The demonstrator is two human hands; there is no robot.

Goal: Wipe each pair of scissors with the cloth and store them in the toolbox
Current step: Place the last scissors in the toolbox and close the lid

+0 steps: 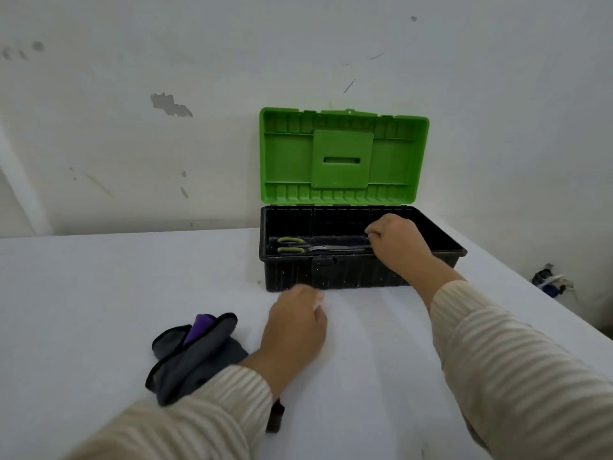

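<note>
— Inside the toolbox point(331, 273), down on its black floor, one pair of scissors point(318, 249) with green handles lies flat. Is it put away?
— Looks like it. Your right hand point(398, 244) is over the box, right at the blade tips, with its fingers curled. I cannot tell if you pinch the tips or only hover by them.
— And your left hand point(295, 330)?
— It rests on the desk point(99, 293) just in front of the box, fingers loose, holding nothing.
— Where is the cloth point(195, 356)?
— Bunched up on the desk beside your left arm, with a purple bit poking out. No hand touches it.
— So what is left?
— I think this pair is nearly done. The green lid point(288, 154) stands up, open. A small dark thing point(275, 416) peeks out under your left sleeve, too hidden to name. I see no other scissors on the desk.
</note>
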